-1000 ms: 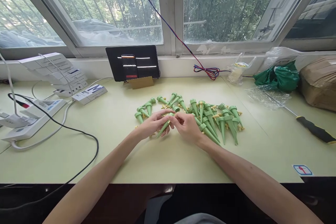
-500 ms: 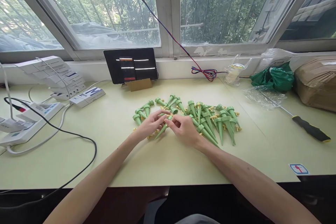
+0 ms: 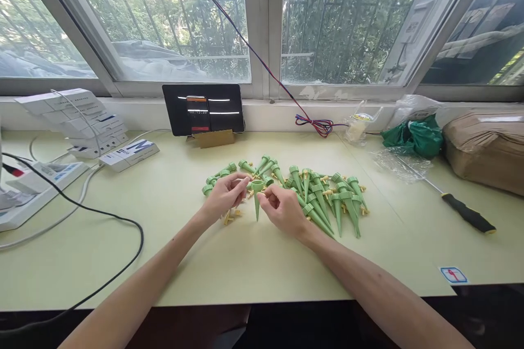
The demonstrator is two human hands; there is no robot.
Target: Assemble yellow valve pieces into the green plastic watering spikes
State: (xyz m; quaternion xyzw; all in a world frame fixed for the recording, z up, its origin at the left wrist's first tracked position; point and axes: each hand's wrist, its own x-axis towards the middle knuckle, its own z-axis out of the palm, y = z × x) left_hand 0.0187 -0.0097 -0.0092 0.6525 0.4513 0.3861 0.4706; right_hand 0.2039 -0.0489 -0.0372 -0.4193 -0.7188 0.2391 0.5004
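Observation:
Between my hands a green plastic watering spike (image 3: 257,204) stands nearly upright, its tip down and its round top facing me. My right hand (image 3: 284,208) is closed, with thumb and forefinger pinching the spike's side near a small yellow valve. To the left of the spike, my left hand (image 3: 224,194) is closed in a pinch near its rim; what lies between the fingertips is too small to make out. A pile of green capped spikes (image 3: 319,191) with yellow valves lies beside my right hand. Several loose yellow valves (image 3: 231,215) rest under my left hand.
More spikes (image 3: 266,163) lie beyond my hands. A tablet (image 3: 221,112) leans at the back. White boxes (image 3: 126,155), a power strip (image 3: 45,193) and a black cable (image 3: 137,251) are at left. At right are a screwdriver (image 3: 466,212), a green bag (image 3: 415,136) and a brown package (image 3: 487,144).
The spike has swung from a slant to nearly upright. My left hand has moved slightly left, away from my right hand, and the gap between them is wider.

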